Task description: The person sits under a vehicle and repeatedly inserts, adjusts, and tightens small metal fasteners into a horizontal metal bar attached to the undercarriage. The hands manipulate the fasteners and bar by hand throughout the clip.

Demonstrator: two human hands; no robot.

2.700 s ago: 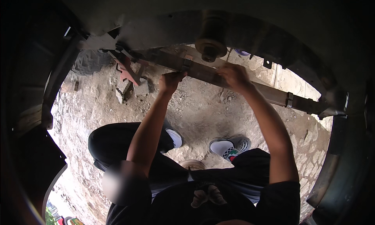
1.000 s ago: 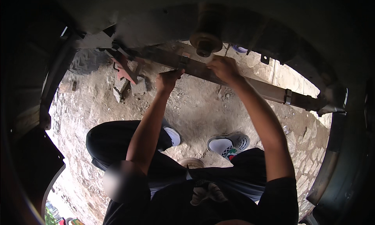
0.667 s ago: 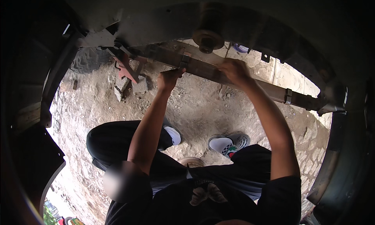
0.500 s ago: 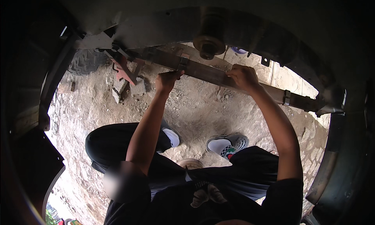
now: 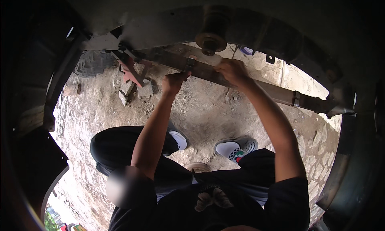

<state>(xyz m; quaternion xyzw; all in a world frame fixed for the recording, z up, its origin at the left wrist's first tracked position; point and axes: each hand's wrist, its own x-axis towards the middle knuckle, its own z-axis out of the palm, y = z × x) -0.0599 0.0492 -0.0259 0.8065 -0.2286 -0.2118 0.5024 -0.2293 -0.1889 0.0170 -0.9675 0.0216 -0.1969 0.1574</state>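
Note:
A long flat metal bar (image 5: 272, 91) slants down from upper left to right beneath the dark metal bodywork, with a metal band (image 5: 190, 64) around it left of the middle. My left hand (image 5: 175, 83) is closed at the bar's lower edge, just below that band; what its fingers hold, if anything, is hidden. My right hand (image 5: 234, 73) lies over the bar a little to the right of the band. Its fingers are bent and pressed together, pointing left, and whatever is in them is too small to make out.
A large bolt (image 5: 209, 45) in a round mount hangs above the bar. At the upper left are a red metal stand (image 5: 131, 72), broken blocks (image 5: 144, 87) and a knobbly tyre (image 5: 95, 63). Dark curved metal edges close in on both sides. Dirt ground (image 5: 196, 110) lies below.
My right hand has slid left along the bar, closer to the metal band. The left hand keeps its place at the band, while the whole view has shifted slightly.

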